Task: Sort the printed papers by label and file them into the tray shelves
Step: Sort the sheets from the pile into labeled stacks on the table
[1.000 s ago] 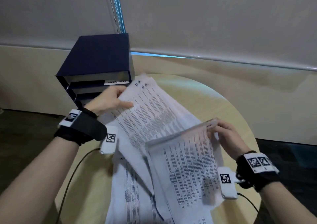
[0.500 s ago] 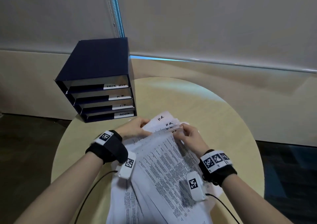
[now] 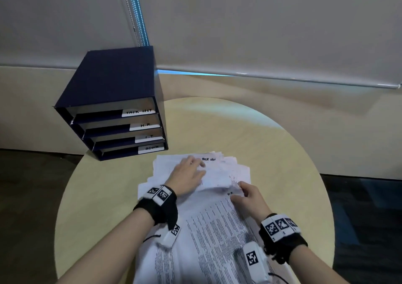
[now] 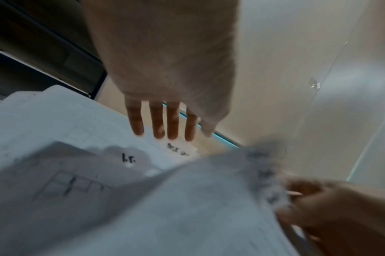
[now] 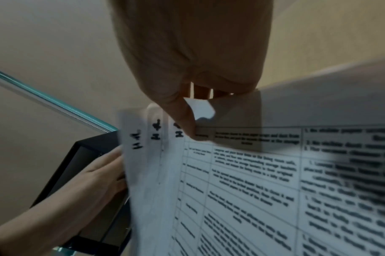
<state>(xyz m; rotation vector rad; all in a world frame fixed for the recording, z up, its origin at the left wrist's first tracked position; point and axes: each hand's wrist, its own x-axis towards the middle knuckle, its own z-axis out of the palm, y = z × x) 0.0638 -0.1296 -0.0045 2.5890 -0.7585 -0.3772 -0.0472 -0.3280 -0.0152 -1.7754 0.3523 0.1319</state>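
Both hands are on the papers (image 3: 208, 229): the right hand (image 3: 250, 199) pinches the top corner of the nearest sheet between thumb and fingers, lifting it, while the left hand (image 3: 187, 176) lies flat with straight fingers, pressing down the sheets behind. These printed pages, white with dense text and tables, sprawl in a loose, fanned heap across the round desk (image 3: 104, 196), with handwritten labels at their top corners; one at the far edge reads "TASK LIST" (image 3: 208, 159). Beyond the heap, at the desk's back left, stands the dark blue tray shelves (image 3: 113, 83), its four slots tagged TASK LIST, H.R., I.T. and ADMIN. No paper shows at the slot fronts, so the filing looks barely begun; sorting seems to be the step in hand.
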